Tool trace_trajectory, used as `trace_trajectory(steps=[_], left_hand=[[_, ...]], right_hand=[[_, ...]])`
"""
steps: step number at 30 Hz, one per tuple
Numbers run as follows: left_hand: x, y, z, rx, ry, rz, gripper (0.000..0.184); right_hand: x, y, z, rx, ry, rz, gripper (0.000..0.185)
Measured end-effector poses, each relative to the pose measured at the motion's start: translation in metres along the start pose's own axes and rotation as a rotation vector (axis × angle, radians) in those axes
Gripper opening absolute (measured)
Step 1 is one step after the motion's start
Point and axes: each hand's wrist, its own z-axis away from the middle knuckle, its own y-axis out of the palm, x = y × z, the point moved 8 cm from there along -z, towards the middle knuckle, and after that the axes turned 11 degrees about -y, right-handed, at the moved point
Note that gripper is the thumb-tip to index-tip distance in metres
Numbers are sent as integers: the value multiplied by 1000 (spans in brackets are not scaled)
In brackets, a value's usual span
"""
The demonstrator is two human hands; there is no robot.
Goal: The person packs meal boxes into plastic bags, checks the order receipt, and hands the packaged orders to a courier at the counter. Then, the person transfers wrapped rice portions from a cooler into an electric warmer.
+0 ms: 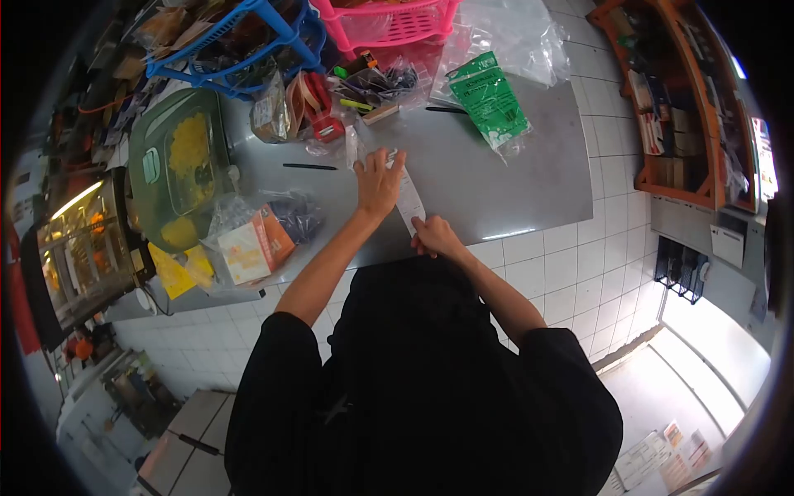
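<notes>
A long white paper strip with faint print, like a receipt [409, 201], lies on the grey metal table between my hands. My left hand [380, 183] rests over its far end, fingers apart and fingertips down on it. At the near end, by the table's front edge, my right hand [436, 236] is closed, pinching the paper between thumb and fingers. Left of my left hand lies a thin black stick-like item [309, 167], perhaps a pen. A red tape dispenser [324, 116] stands beyond it, beside a small white strip [351, 146].
On the metal table [529, 190] lies a green packet [490, 103]. Pink [389, 23] and blue [240, 50] baskets stand at the back. To the left are a green-lidded tub [178, 165] and a bagged box [248, 248]. A wooden shelf [662, 99] stands right.
</notes>
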Motion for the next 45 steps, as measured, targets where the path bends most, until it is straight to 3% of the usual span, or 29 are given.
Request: trace_trajectory(steps=[1,4,7,8,9,11,13,17,20,23,26,29,32,35,38,45], left_hand=[[2,-2,4,-48,-53,29,35],[38,60,42,277,-208,183,40],[24,25,39,143,-187,249,48],[22,23,40,169,-180,255,56],[21,20,44,199,-171,262,65],[21,19,46,257,-171,260,83],[21,20,51,328,-193,247,101],[26,17,46,397,-267,210,128],[28,23,50,450,-293,188,137],[28,24,53,458,-262,159,142],[29,27,57,477,-263,148,145],[31,29,55,498,-268,126,147],[32,31,58,516,-264,118,149],[34,37,59,527,-253,83,151],[34,40,61,527,-246,54,152],[34,42,60,561,-220,19,149]], right_hand=[[1,-3,1,36,34,14,65],[9,-6,7,251,48,250,62],[39,-41,8,403,41,556,63],[50,-66,-11,241,-106,597,59],[60,-99,-34,-242,-385,772,51],[125,-150,-44,-530,-591,667,24],[155,-175,-60,-652,-825,748,31],[138,-176,-110,-445,-505,1087,20],[135,-164,-105,-473,-738,1177,21],[150,-135,-65,-369,-1268,1054,21],[127,-115,-42,-105,-779,535,21],[81,-77,-40,25,-552,-236,22],[57,-43,-30,95,-556,-608,22],[37,-21,-24,102,-655,-400,17],[54,-30,-11,-12,-881,49,15],[71,-21,5,85,-1094,197,13]])
